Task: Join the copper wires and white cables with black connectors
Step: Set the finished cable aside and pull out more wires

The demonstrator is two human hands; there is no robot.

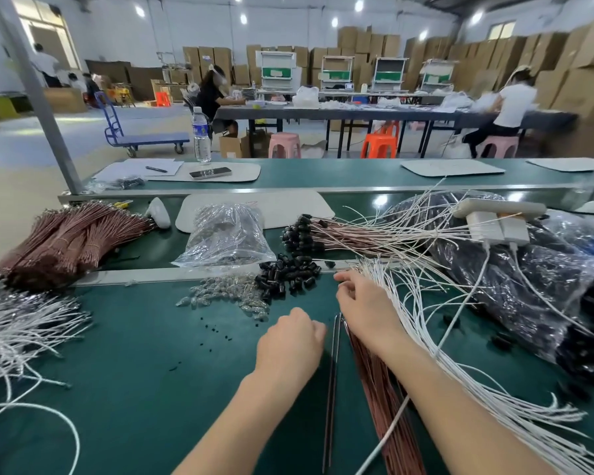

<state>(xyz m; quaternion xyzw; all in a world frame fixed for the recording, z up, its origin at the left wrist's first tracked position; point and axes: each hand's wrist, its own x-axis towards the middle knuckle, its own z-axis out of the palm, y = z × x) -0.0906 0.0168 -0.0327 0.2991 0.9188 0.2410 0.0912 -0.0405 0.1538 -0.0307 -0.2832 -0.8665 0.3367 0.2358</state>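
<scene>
Work seems partly done: joined wires [343,234] lie far right of loose black connectors [288,274], copper wires [66,238] bundled far left. Both right hand [364,303], at white cables [412,313], and left hand [290,341] curl; grips unclear.

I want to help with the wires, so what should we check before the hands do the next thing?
1. Are the black connectors close: ok, a loose pile lies just ahead of the left hand.
2. Are the white cables at the right hand: ok, its fingers are at their ends.
3. Are the copper wires ready: ok, a bundle lies under the right forearm.
4. Is the left hand free: cannot tell, its fingers are curled.
5. Is the right hand pinching a single cable: cannot tell.
6. Are the white cables tidy: not ok, they fan out and cross.
</scene>
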